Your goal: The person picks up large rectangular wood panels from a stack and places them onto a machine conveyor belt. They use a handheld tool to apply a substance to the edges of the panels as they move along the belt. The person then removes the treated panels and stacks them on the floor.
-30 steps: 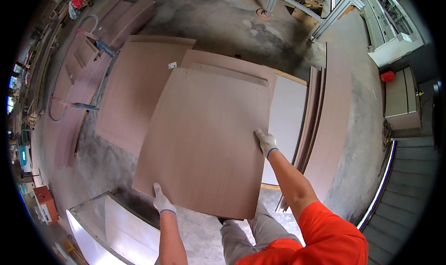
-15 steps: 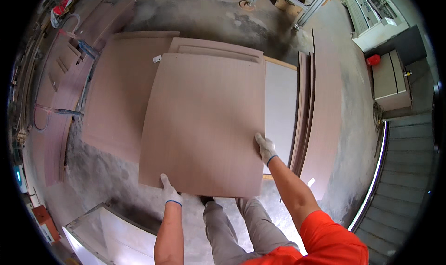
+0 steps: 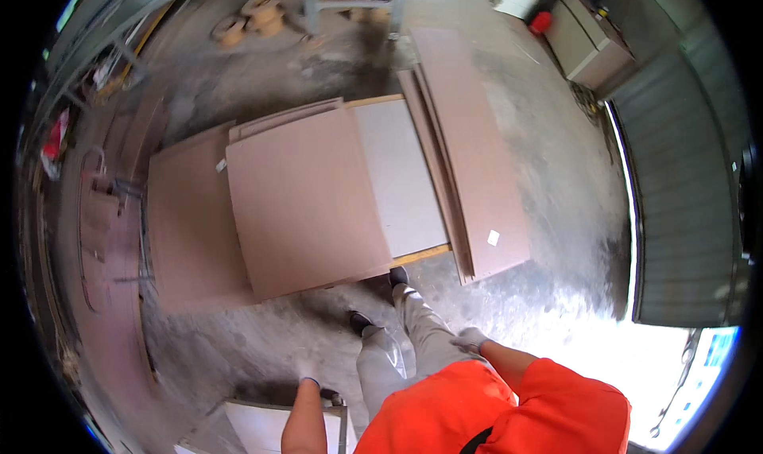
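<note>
Left hand (image 3: 306,369) and right hand (image 3: 470,340) had come off the brown panel (image 3: 308,203), which lay left of the white board (image 3: 404,176); whether either was spread or closed couldn't be told. Long boards (image 3: 477,168) flanked the white board's right; a metal frame (image 3: 308,9) stood beyond it.

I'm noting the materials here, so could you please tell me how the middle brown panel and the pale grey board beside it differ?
The middle brown panel is pinkish brown; the pale grey board is much lighter. The brown panel shows a broad face, the grey board a narrower one. Both lie roughly flat.
</note>
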The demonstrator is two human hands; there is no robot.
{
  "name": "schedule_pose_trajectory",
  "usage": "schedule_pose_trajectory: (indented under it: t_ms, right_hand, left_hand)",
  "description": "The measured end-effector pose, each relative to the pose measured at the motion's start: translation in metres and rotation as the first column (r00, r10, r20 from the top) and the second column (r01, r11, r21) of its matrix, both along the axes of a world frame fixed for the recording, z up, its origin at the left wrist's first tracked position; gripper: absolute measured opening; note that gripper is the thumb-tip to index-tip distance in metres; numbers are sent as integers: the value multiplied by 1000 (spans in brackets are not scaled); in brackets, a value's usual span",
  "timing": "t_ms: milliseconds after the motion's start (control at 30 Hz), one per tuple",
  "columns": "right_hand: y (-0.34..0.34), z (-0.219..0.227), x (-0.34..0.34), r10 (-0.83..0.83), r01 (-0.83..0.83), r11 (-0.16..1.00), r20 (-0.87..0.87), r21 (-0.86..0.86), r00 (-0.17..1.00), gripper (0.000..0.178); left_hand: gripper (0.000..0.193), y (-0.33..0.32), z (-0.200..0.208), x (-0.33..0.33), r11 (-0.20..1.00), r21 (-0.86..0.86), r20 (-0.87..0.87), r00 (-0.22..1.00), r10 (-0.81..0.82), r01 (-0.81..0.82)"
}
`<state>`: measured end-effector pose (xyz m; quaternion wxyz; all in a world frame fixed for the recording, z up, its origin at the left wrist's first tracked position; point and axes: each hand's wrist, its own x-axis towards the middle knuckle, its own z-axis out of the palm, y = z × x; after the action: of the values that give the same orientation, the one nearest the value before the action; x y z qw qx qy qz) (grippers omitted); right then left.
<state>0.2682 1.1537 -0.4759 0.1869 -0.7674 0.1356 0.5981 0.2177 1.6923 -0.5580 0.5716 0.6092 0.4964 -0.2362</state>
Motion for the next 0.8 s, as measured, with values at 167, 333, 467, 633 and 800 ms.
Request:
schedule_pose_trajectory:
  t_ms: [167, 333, 467, 633, 800]
  right_hand:
    - [-116, 44, -165, -591, 631, 762, 245, -145, 769, 67]
    - [-179, 16, -261, -638, 687, 717, 283, -123, 716, 58]
    - [-270, 1, -287, -336, 409, 902, 373, -135, 865, 49]
    - [-413, -5, -294, -443, 496, 838, 247, -228, 862, 54]
    - [-523, 8, -169, -206, 330, 928, 502, -172, 840, 55]
  left_hand:
    - [21, -90, 51, -63, 956, 50, -103, 954, -282, 288]
    - [33, -167, 62, -38, 814, 16, -171, 803, -571, 581]
    - [32, -260, 52, 33, 710, 135, -87, 722, -687, 691]
    - [31, -442, 83, 59, 823, 109, 46, 824, -564, 557]
    - [38, -533, 89, 79, 745, 12, -40, 744, -666, 667]
